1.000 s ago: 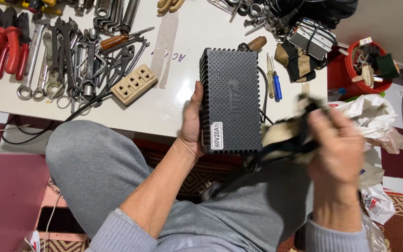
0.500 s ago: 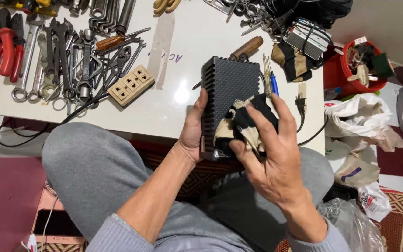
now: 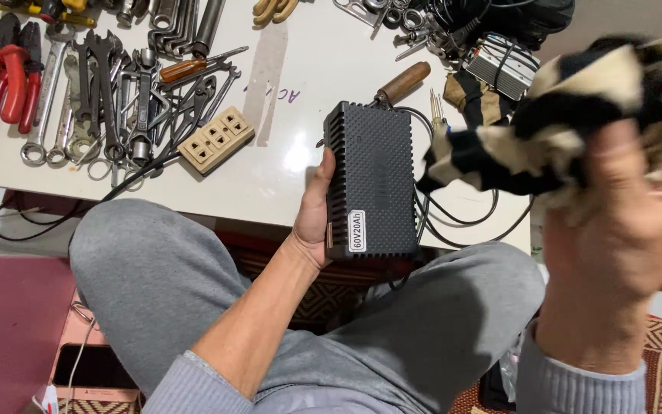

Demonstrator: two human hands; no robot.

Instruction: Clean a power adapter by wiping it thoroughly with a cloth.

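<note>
While blurred, right hand (image 3: 622, 230) grips cloth (image 3: 568, 115) —

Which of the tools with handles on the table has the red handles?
The pliers at the table's far left edge. The tool by the black box has a brown wooden handle; the screwdriver has an orange one.

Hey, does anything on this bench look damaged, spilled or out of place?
Nothing looks spilled or broken. The left hand holds the black ribbed box at the edge of the white table; the right hand lifts a black-and-cream rag. The wrenches lie jumbled.
</note>
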